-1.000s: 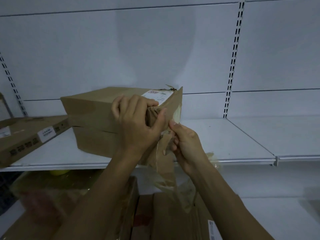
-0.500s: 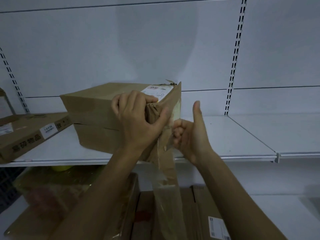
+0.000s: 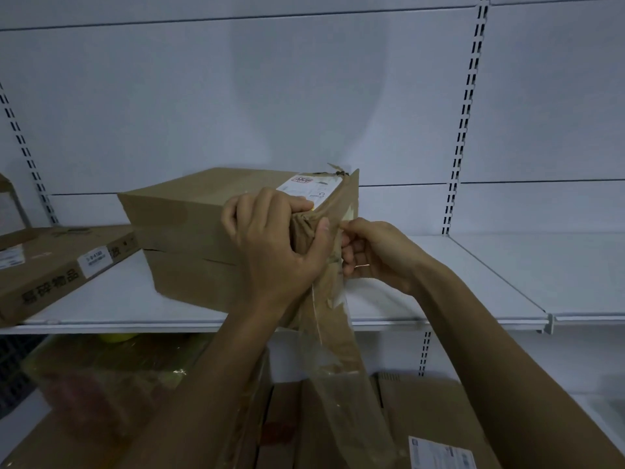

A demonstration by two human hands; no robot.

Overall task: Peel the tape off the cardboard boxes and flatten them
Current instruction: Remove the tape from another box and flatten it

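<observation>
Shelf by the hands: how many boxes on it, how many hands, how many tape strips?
Boxes: 2, held box and flat box; brown piece at the left edge unclear, not counted
Hands: 2, left hand and right hand
Tape: 1
Total: 5

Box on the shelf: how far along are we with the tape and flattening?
Done: a long tape strip hangs loose off the box corner. In hand: left hand grips that corner, right hand pinches the strip. Left: finish peeling, then flatten; the box is not yet flat.

Brown box (image 3: 189,211), white shelf (image 3: 473,286)
</observation>
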